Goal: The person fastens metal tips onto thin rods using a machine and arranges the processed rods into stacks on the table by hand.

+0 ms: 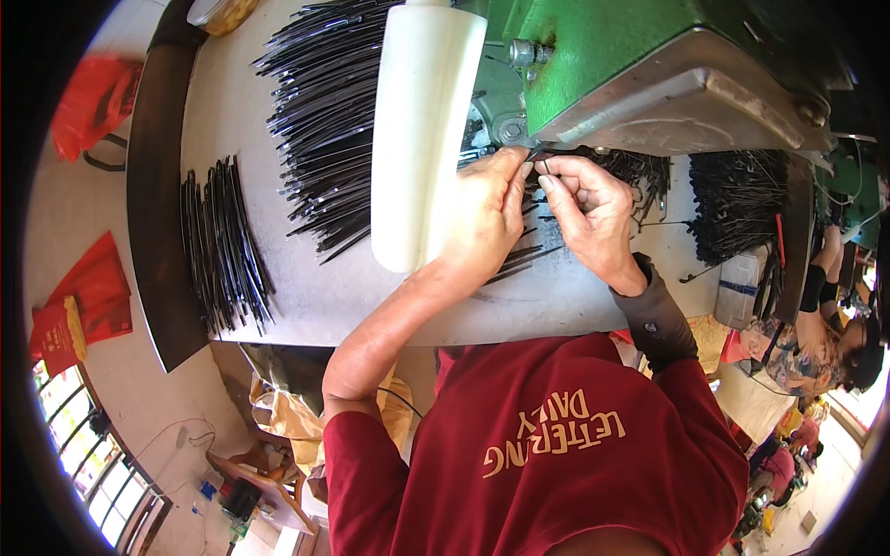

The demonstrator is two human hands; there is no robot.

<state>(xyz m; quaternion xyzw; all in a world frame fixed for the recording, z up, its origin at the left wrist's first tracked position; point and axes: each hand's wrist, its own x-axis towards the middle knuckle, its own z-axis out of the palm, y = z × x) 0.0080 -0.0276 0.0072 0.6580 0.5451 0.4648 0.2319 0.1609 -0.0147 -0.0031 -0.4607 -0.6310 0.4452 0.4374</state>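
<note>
Under the edge of a green machine (603, 65), my two hands meet at a small dark thin piece (538, 159). My left hand (487, 208) has thumb and forefinger pinched at the piece's left side, its other fingers curled. Just to the right, my right hand (593, 208) pinches the piece between thumb and fingertips, its remaining fingers bent. The machine and my fingers hide much of the piece, so its full shape does not show. Several thin black rods (519, 264) lie on the metal table (371, 306) below my hands.
A long white lamp-like cover (422, 139) hangs over my left wrist. Left of it lie a big pile of black rods (324, 120) and a smaller bundle (225, 246). Another dark stack (737, 199) sits at right, above a grey box (742, 283). A person (816, 343) is farther right.
</note>
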